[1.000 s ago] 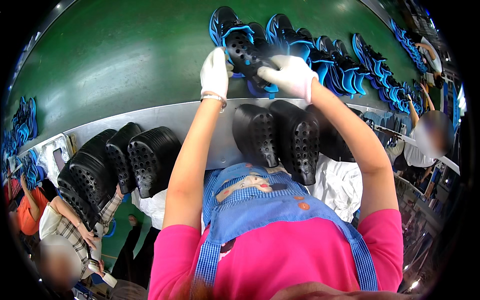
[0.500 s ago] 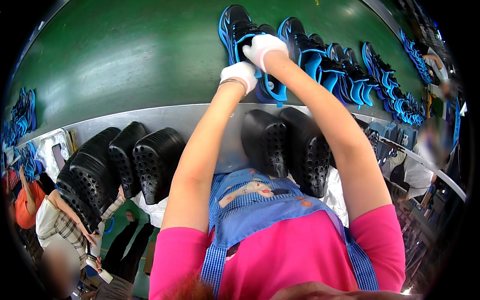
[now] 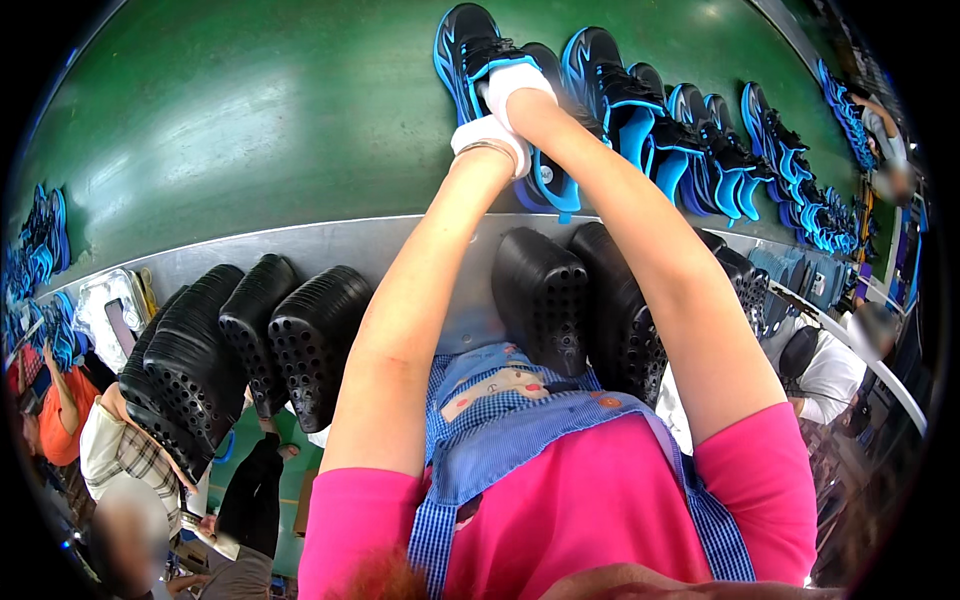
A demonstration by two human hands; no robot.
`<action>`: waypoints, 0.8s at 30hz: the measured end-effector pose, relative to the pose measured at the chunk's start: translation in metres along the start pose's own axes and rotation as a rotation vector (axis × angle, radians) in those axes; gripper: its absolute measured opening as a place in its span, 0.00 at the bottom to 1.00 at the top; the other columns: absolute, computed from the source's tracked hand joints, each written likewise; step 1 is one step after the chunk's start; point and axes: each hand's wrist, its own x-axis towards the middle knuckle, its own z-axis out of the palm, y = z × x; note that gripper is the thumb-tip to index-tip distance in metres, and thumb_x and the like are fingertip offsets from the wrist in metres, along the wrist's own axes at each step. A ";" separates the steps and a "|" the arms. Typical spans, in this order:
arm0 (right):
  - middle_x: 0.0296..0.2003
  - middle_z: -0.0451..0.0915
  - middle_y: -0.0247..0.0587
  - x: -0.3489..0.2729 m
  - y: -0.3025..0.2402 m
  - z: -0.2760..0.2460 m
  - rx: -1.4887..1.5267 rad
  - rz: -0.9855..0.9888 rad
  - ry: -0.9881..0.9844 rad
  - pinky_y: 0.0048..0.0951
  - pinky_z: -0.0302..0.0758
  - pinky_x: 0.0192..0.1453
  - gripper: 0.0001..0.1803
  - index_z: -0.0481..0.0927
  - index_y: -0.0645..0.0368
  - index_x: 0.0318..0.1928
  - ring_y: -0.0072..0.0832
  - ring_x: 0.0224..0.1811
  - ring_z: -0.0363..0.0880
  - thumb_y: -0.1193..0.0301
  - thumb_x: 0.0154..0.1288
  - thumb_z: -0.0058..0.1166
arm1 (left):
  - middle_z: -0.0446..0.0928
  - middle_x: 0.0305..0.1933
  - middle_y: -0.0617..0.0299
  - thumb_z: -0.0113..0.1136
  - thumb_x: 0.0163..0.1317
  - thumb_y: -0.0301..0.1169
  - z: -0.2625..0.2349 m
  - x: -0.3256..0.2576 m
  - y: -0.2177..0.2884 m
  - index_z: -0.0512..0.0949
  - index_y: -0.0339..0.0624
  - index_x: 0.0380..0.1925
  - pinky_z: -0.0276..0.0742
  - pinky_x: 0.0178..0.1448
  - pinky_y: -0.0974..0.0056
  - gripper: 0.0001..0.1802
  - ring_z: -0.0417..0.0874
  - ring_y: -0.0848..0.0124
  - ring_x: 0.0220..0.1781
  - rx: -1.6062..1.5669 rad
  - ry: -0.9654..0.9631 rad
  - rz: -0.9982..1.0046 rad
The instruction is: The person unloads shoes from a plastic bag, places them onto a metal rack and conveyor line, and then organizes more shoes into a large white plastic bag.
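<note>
left hand [image 3: 492, 138] — at heel end, black-blue shoe [image 3: 465, 48] | right hand [image 3: 520, 84] — at its collar | grips hidden, cannot tell

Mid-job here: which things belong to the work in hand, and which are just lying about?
In the work:
left gloved hand and right gloved hand, at a black-and-blue sneaker
row of similar sneakers, likely
ridged, perforated black shoe forms, likely

Apparently lying about:
pale tray at left
dark flat item on it
</note>
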 end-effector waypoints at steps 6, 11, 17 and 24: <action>0.51 0.79 0.52 0.015 0.016 0.007 0.037 -0.026 0.088 0.43 0.75 0.57 0.22 0.80 0.55 0.52 0.47 0.53 0.78 0.55 0.65 0.49 | 0.76 0.60 0.54 0.50 0.59 0.42 0.006 0.008 0.013 0.76 0.51 0.56 0.73 0.61 0.58 0.24 0.77 0.55 0.61 0.064 0.050 0.024; 0.45 0.82 0.52 -0.079 0.007 -0.066 -0.070 -0.304 -0.041 0.39 0.76 0.53 0.25 0.81 0.58 0.48 0.47 0.47 0.80 0.51 0.65 0.46 | 0.76 0.58 0.49 0.49 0.59 0.43 0.011 -0.013 0.003 0.78 0.45 0.52 0.72 0.62 0.56 0.24 0.76 0.55 0.61 0.058 0.158 -0.098; 0.32 0.79 0.45 -0.266 0.079 -0.115 0.084 -0.576 0.310 0.40 0.75 0.42 0.15 0.79 0.54 0.40 0.45 0.39 0.79 0.59 0.69 0.43 | 0.81 0.52 0.53 0.50 0.59 0.48 0.022 -0.027 -0.036 0.82 0.47 0.46 0.76 0.57 0.54 0.24 0.80 0.54 0.56 0.121 0.262 -0.189; 0.37 0.77 0.38 -0.396 0.138 -0.078 0.194 -0.532 0.340 0.35 0.73 0.46 0.24 0.79 0.53 0.43 0.37 0.40 0.76 0.55 0.48 0.66 | 0.75 0.57 0.55 0.61 0.56 0.42 0.057 -0.113 -0.043 0.78 0.52 0.53 0.73 0.61 0.55 0.23 0.75 0.55 0.58 0.022 0.908 0.060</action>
